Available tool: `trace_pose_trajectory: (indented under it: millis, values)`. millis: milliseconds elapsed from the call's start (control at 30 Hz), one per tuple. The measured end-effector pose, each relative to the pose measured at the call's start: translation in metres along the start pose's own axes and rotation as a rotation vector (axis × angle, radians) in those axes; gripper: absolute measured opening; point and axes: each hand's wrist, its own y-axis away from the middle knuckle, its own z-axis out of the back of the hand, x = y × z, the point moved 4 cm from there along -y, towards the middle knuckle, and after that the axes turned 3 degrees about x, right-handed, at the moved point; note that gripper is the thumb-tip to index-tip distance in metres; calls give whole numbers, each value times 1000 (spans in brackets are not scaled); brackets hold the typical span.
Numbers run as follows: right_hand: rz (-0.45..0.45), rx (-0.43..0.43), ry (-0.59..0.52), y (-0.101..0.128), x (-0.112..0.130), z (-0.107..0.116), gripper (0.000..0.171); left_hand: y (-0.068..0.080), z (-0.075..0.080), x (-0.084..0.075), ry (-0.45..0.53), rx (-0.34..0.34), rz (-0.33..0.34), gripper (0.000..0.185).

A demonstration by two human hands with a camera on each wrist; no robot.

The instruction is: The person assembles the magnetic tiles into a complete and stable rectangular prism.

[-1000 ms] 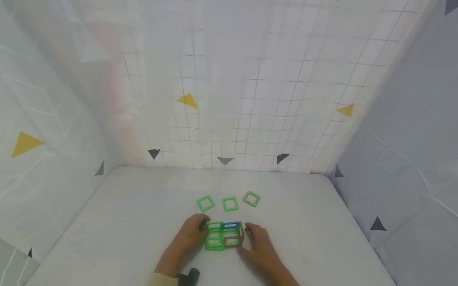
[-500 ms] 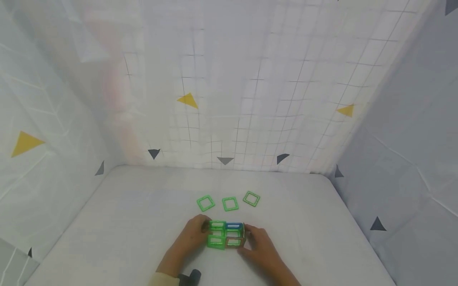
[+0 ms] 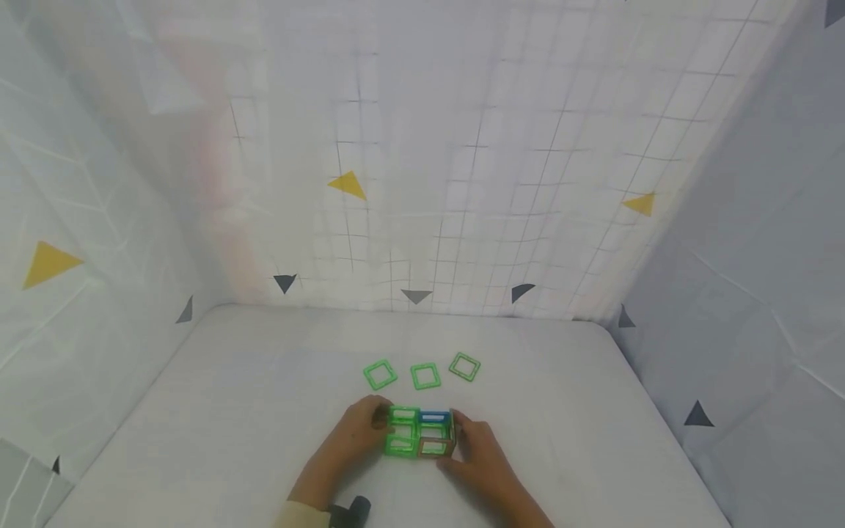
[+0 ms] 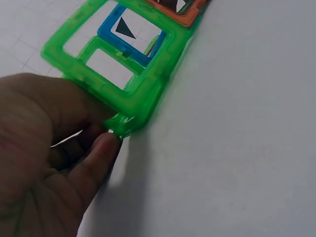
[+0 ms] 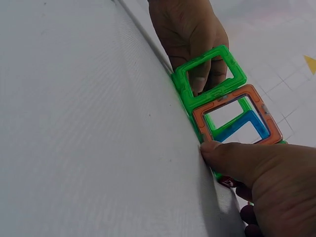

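Observation:
A block of joined magnetic tiles stands low on the white table between both hands. On its left are green tiles (image 4: 160,76); at its right half, a blue tile (image 3: 433,419) forms the back and an orange tile (image 5: 201,121) the front. My left hand (image 3: 356,431) pinches a green tile at the block's left end between thumb and finger, seen in the left wrist view. At the right end, my right hand (image 3: 485,456) grips the block, its thumb on the orange tile's lower corner and its fingers round the side, partly hidden.
Three loose square tiles lie behind the block: a green one (image 3: 368,380) at left, a second green one (image 3: 426,386) in the middle, and a darker green one (image 3: 471,358) at right. White sheeting (image 3: 422,242) walls the table's back and sides.
The tile block has shifted slightly right, its left front part lining up with the rest. My right fingers, earlier apart from its right side, now lie against it.

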Motion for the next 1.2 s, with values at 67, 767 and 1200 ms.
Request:
trace_pose_trajectory:
  millis: [67, 767, 1200]
  values:
    - [16, -8, 14, 1, 2, 0, 86, 1, 1, 1, 15, 17, -4, 36]
    - [7, -12, 22, 0, 0, -2, 80, -4, 14, 23, -111, -360, 6, 39]
    - [0, -6, 30, -1, 1, 1, 82, -12, 14, 28, -82, -325, 51, 67]
